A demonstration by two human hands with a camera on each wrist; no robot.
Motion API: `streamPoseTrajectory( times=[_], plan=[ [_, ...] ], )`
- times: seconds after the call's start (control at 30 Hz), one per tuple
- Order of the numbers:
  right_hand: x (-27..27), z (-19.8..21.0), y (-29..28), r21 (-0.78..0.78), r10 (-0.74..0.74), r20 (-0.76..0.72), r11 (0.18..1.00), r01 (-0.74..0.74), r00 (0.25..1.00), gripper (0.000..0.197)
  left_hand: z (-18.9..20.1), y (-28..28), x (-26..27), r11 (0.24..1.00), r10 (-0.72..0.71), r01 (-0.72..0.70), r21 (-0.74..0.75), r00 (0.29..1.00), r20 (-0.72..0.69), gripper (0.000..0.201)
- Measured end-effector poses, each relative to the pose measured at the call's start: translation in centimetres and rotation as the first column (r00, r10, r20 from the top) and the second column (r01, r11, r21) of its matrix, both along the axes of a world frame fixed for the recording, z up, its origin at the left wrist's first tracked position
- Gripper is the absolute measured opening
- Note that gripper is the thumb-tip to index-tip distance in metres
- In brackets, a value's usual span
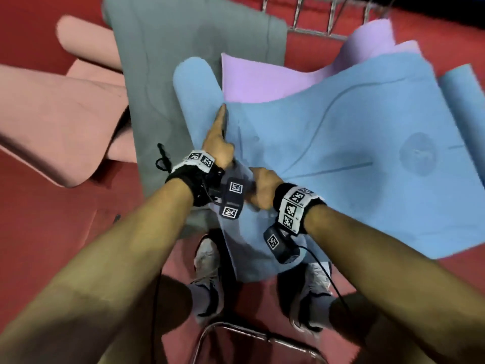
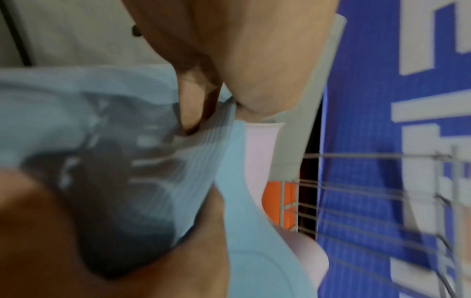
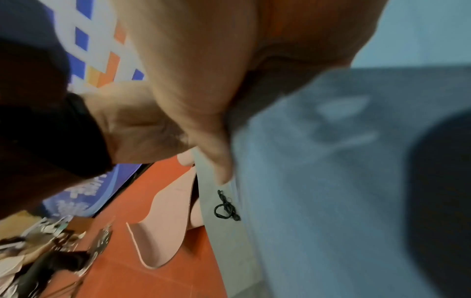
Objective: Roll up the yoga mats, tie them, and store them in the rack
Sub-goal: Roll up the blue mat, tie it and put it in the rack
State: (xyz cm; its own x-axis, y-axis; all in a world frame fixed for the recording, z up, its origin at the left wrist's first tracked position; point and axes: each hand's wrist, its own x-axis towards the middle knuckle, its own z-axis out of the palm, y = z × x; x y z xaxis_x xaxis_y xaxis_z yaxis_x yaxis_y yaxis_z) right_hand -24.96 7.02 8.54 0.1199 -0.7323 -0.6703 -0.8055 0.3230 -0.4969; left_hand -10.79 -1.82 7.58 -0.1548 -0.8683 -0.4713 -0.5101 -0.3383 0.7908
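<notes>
— So, what is being held right now?

— The blue mat is being gripped along its near-left edge by both hands. The left hand is being closed on the fold, with its index finger stretched forward along the crease. In the left wrist view the mat's edge is being pinched between fingers and thumb.

— And the right hand?

— It is being kept just beside the left one, its fingers curled round the same edge; in the right wrist view the blue fabric is being clamped under the thumb.

— Where is the mat being kept?

— It is being spread, unrolled, over a purple mat and partly over a grey mat, all lying on the red floor. A pink mat is being left crumpled to the left, partly under the grey one.

— Anything for tying?

— A black cord is lying on the grey mat, just beside the left wrist.

— And the rack?

— Its wire bars are being seen at the far edge, behind the mats, with the purple mat's far end lying near them.
</notes>
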Motion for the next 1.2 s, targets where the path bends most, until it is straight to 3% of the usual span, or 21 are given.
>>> streamPoseTrajectory(
  times=[0.03,0.13,0.17,0.23,0.3,0.37,0.4,0.47,0.53,0.57,0.67,0.8,0.9,0.97,1.1,1.2],
  plan=[
    [-0.5,2.2,1.2,-0.054,0.056,-0.058,0.997,-0.059,0.997,0.021,2.6,0.9,-0.8,0.995,-0.084,0.088,-0.047,0.992,0.095,0.092],
    [-2.1,8.6,4.4,-0.197,0.121,-0.167,0.968,-0.153,0.979,0.027,10.2,3.8,-1.9,0.91,-0.279,0.374,-0.177,0.871,0.406,0.037],
    [-2.7,10.7,5.4,-0.214,0.125,-0.209,0.962,-0.17,0.97,0.03,12.1,4.6,-1.9,0.841,-0.345,0.499,-0.21,0.793,0.502,0.036],
    [-4.5,15.2,7.6,-0.267,0.119,-0.323,0.94,-0.211,0.939,0.033,16.5,6.3,-1.5,0.616,-0.427,0.749,-0.243,0.578,0.696,0.069],
    [-6.4,19.2,9.8,-0.304,0.1,-0.456,0.917,-0.26,0.884,0.028,20.3,7.7,-1.1,0.376,-0.374,0.901,-0.215,0.36,0.855,0.095],
    [-7.8,22.4,11.6,-0.34,0.078,-0.568,0.884,-0.32,0.819,0.029,23.4,9.2,-1.2,0.261,-0.277,0.96,-0.099,0.173,0.945,0.086],
    [-8.1,23.7,12.1,-0.365,0.062,-0.605,0.865,-0.345,0.794,0.031,24.5,9.8,-1.4,0.271,-0.249,0.959,-0.083,0.153,0.956,0.071],
    [-8.5,26.7,13.3,-0.444,-0.02,-0.664,0.815,-0.373,0.747,0.029,26.9,11.5,-2.0,0.375,-0.186,0.916,-0.141,0.223,0.957,0.048],
    [-9.1,29.7,13.7,-0.53,-0.138,-0.687,0.766,-0.363,0.713,0.027,29.5,13.3,-2.6,0.464,-0.111,0.863,-0.201,0.282,0.953,0.045],
    [-9.3,31.0,13.7,-0.581,-0.202,-0.675,0.739,-0.342,0.71,0.027,30.7,13.9,-2.8,0.474,-0.064,0.849,-0.234,0.298,0.952,0.046],
    [-9.6,35.9,13.2,-0.721,-0.374,-0.622,0.615,-0.319,0.688,0.026,36.2,15.4,-2.9,0.465,0.07,0.787,-0.405,0.424,0.903,0.044],
    [-8.7,43.4,13.0,-0.869,-0.494,-0.488,0.354,-0.347,0.719,0.033,44.4,16.6,-1.4,0.398,0.276,0.637,-0.661,0.603,0.748,0.032],
    [-8.5,45.6,13.9,-0.903,-0.539,-0.427,0.204,-0.379,0.726,0.029,46.4,18.0,-1.2,0.406,0.317,0.539,-0.738,0.674,0.667,0.029],
    [-9.1,44.5,15.3,-0.877,-0.509,-0.48,0.27,-0.397,0.714,0.027,45.3,19.3,-1.8,0.454,0.273,0.55,-0.701,0.664,0.697,0.034],
    [-10.4,39.8,19.7,-0.693,-0.304,-0.676,0.573,-0.437,0.672,0.013,37.8,21.3,-1.8,0.595,-0.002,0.631,-0.497,0.62,0.785,0.043],
    [-10.4,35.6,24.0,-0.57,-0.145,-0.683,0.718,-0.399,0.715,0.032,30.5,23.3,-0.7,0.655,-0.214,0.692,-0.303,0.555,0.804,0.054]
  ],
)
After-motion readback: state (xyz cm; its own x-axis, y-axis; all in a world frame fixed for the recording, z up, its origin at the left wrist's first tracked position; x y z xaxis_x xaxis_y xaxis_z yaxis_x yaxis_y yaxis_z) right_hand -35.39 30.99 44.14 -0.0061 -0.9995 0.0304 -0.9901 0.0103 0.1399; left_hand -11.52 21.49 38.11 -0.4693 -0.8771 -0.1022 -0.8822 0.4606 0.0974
